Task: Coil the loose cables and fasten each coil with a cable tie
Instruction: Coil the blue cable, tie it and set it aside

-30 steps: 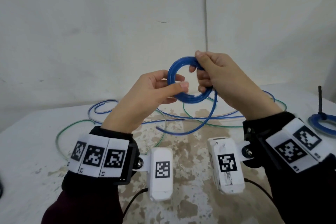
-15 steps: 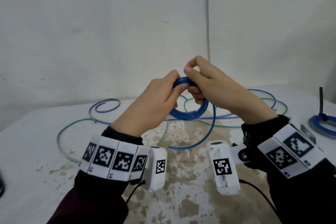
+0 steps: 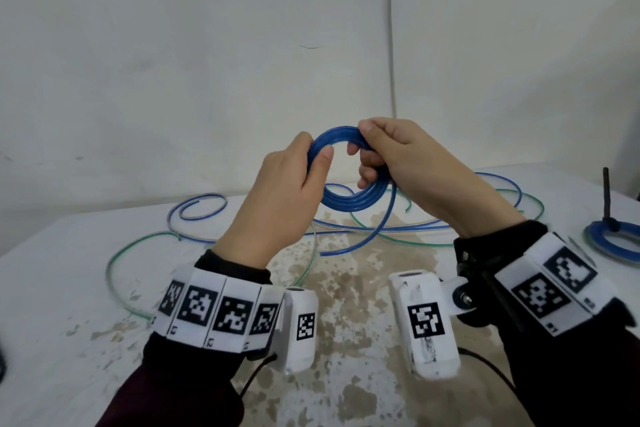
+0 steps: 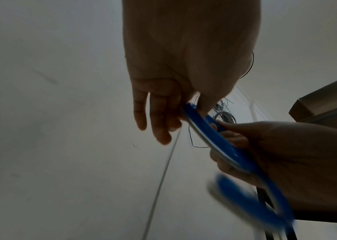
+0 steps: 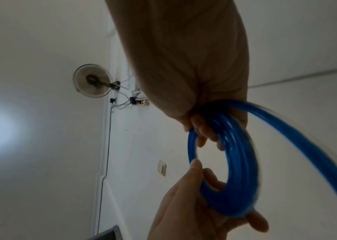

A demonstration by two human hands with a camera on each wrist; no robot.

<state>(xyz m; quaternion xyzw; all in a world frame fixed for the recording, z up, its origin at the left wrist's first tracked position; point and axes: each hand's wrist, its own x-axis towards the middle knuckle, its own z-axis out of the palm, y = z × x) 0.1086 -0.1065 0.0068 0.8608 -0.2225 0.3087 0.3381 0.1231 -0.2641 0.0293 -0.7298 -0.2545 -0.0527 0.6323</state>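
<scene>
- Both hands are up at the centre of the head view, raised above the table (image 3: 69, 253), with the blue coil (image 3: 349, 198) held between them, clear of the surface.
- The left hand (image 3: 277, 198) comes in from the lower left with its back to the camera; its thumb presses the coil's left side against the curled fingers (image 4: 159, 116), a firm pinch.
- The right hand (image 3: 415, 166) reaches in from the lower right, wrist bent, knuckles up; its fingers (image 5: 202, 129) are curled through the ring and clamp the stacked turns at the top right.
- In the right wrist view the coil (image 5: 233, 162) shows as several turns lying side by side, with the left hand's thumb on its lower rim.
- A loose tail (image 3: 374, 225) drops from the coil's right side and curves down toward the stained middle of the table, its end free.
- More loose cables (image 3: 194, 208), blue and green, sprawl over the table behind the hands, from mid left to mid right.
- At the right edge of the frame lies a finished blue coil (image 3: 602, 243), with a black cable tie (image 3: 606, 198) standing up from it.
- Both wrists carry white marker bands and camera blocks, over dark sleeves.
</scene>
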